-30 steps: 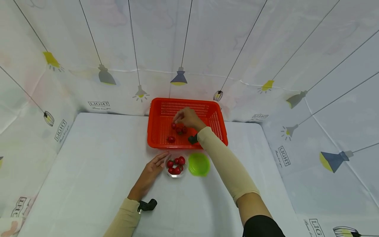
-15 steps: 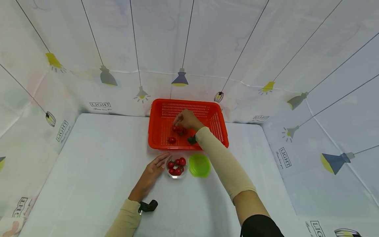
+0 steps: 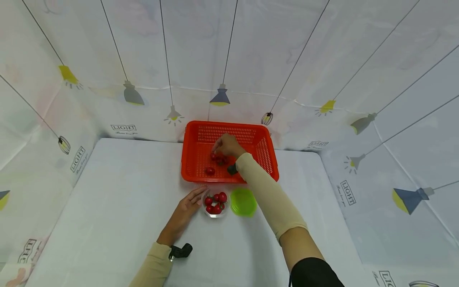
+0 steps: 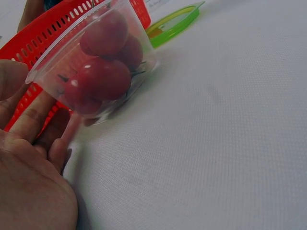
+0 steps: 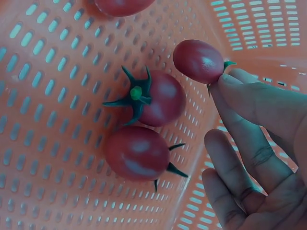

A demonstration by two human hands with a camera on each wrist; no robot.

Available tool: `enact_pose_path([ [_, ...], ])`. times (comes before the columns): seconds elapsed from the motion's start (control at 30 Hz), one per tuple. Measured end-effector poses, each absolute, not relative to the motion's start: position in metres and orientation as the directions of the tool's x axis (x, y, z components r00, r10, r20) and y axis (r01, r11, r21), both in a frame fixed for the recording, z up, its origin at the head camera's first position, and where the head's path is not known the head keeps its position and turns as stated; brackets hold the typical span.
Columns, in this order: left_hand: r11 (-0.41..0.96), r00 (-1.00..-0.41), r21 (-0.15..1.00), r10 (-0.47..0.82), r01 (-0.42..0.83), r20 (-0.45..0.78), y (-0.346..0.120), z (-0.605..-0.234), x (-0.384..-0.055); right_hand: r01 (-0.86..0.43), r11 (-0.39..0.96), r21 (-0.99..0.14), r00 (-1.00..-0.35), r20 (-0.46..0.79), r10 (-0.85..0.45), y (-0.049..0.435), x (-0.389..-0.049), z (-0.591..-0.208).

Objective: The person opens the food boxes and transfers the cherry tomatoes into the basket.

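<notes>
In the right wrist view, thumb and forefinger of my right hand [image 5: 259,143] pinch a cherry tomato [image 5: 199,61] at its green stem end, inside the red basket [image 3: 195,159]. Two more tomatoes lie together beside it, one with a star-shaped stem [image 5: 165,98], the other on its side [image 5: 138,153]. My left hand [image 3: 186,205] rests against the left side of a clear plastic tub [image 3: 214,215], fingers extended along its wall and thumb by the rim. Several tomatoes [image 4: 103,79] with green stems fill part of the tub.
A green lid [image 3: 243,202] lies on the white table right of the tub. Another tomato [image 3: 210,171] is near the basket's front wall. The basket stands at the table's back edge, before a wall sheet [image 3: 150,48] printed with lamps.
The head view shifts slightly. My right hand stays in the basket with the tomato at its fingertips, only a little lower; my left hand keeps its place against the tub.
</notes>
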State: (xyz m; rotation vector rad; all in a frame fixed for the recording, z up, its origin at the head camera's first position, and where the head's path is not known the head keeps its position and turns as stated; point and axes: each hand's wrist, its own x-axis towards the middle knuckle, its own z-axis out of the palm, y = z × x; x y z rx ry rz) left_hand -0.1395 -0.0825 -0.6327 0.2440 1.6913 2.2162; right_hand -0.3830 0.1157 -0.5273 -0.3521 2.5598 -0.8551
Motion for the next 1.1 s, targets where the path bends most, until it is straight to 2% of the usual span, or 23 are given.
enact_pose_path([
  [0.37,-0.223,-0.927,0.959,0.366,-0.175,-0.084,-0.083,-0.634,-0.140,-0.161,0.794,-0.587,-0.866,-0.303,-0.399,0.109,-0.386,-0.538],
  [0.6,-0.222,-0.927,0.960,0.366,-0.172,-0.081,-0.084,-0.638,-0.142,-0.149,0.792,-0.592,-0.854,-0.327,-0.405,0.105,-0.386,-0.539],
  [0.97,-0.236,-0.925,0.961,0.377,-0.143,-0.045,-0.081,-0.636,-0.140,-0.156,0.796,-0.585,-0.859,-0.318,-0.402,0.105,-0.383,-0.544],
  [1.1,-0.237,-0.927,0.960,0.372,-0.146,-0.049,-0.081,-0.634,-0.139,-0.180,0.798,-0.575,-0.876,-0.276,-0.396,0.104,-0.384,-0.539],
])
